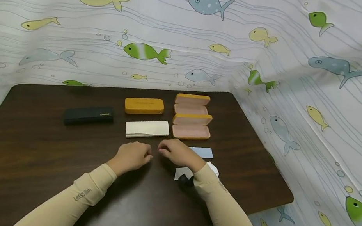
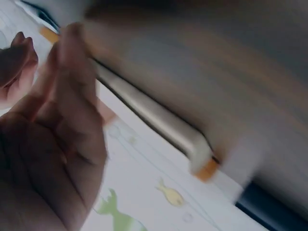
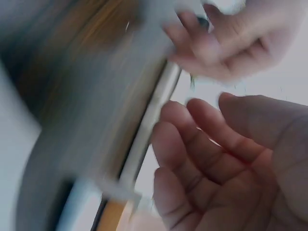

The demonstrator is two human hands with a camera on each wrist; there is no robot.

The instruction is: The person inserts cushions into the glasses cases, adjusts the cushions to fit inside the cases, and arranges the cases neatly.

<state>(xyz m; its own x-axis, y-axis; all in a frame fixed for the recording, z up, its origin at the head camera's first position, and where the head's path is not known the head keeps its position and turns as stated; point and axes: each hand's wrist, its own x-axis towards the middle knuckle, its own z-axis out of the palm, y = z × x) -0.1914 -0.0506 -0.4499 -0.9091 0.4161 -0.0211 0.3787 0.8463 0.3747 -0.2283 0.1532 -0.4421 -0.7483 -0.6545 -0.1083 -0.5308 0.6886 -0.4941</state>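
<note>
My left hand [image 1: 131,156] hovers near the table's middle, fingers loosely curled and holding nothing. Facing it across a small gap is my right hand [image 1: 181,154], likewise loosely bent with nothing in it. Both wrist views show bare fingers, the left hand [image 2: 57,130] and the right hand [image 3: 221,163]. Just beyond the hands lies a folded cream cloth or pouch [image 1: 147,129]. Under and beside the right hand are a light blue cloth [image 1: 204,152] and a white piece [image 1: 183,173], partly hidden by the forearm.
Behind the cloth sits a closed yellow glasses case [image 1: 144,106]. Two open yellow cases with pink lining, a rear one [image 1: 191,109] and a front one [image 1: 191,131], stand right of it. A long black case [image 1: 88,115] lies left. Fish-print curtain [image 1: 180,30] surrounds the brown table [image 1: 35,157].
</note>
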